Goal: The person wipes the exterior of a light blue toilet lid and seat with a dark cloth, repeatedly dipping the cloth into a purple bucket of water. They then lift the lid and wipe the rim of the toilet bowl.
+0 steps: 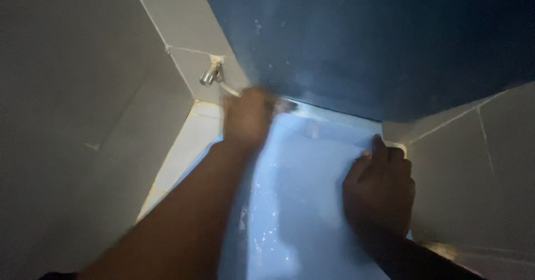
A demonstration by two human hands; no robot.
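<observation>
Left hand, blurred, grip unclear, at the wet blue basin's far edge; right hand pressed flat, fingers together, may slip on the wet surface.

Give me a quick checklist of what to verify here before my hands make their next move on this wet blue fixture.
1. Left hand at the far edge of the blue fixture: ok, though blurred.
2. What the left hand holds: cannot tell.
3. Right hand braced flat on the right rim: ok.
4. Fixture surface dry: not ok, droplets glisten.
5. Metal tap running or not: cannot tell.
6. Lighting: not ok, dim.
</observation>
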